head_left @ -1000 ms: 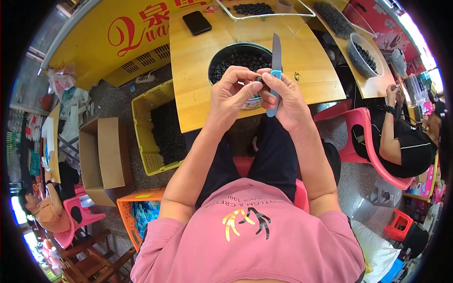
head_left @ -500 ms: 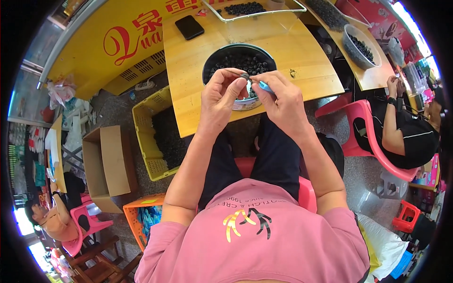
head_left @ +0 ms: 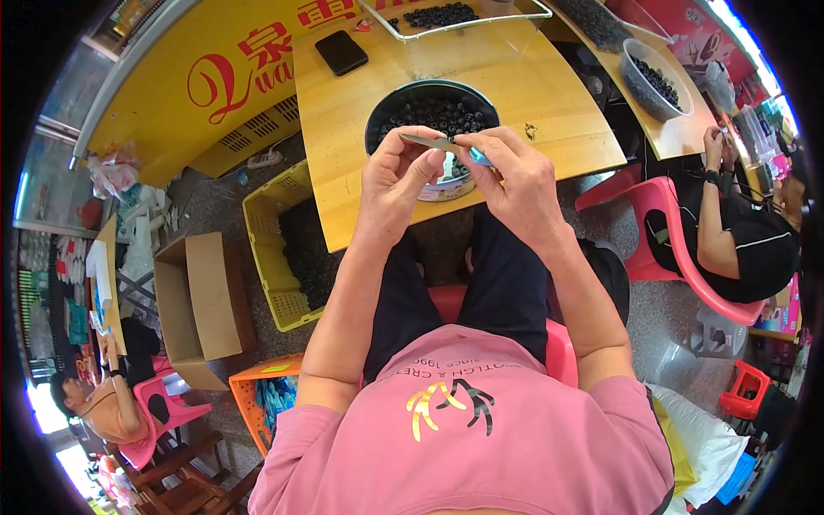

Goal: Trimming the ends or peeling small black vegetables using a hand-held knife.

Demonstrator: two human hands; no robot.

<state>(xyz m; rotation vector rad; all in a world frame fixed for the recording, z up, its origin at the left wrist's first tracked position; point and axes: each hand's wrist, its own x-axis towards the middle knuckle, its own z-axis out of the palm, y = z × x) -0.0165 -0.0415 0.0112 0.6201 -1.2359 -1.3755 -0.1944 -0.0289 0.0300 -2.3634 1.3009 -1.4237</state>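
Observation:
My right hand is closed on a small knife with a light blue handle. Its blade points left, across the fingertips of my left hand. That hand is curled, thumb and fingers pinched together; a small dark piece shows between the two hands beside the blade, though its kind is hard to make out. Both hands are over the near rim of a round tin, which contains many small, dark, round pieces.
The tin stands on a wooden table with a black phone and a white-rimmed tray. Left of my legs are a yellow crate and a cardboard box. At right, a co-worker sits near a clear bowl.
The knife blade has turned into view and now lies flat across my left fingertips, pointing left. Both hands stay over the tin. The person at far left has raised their arms.

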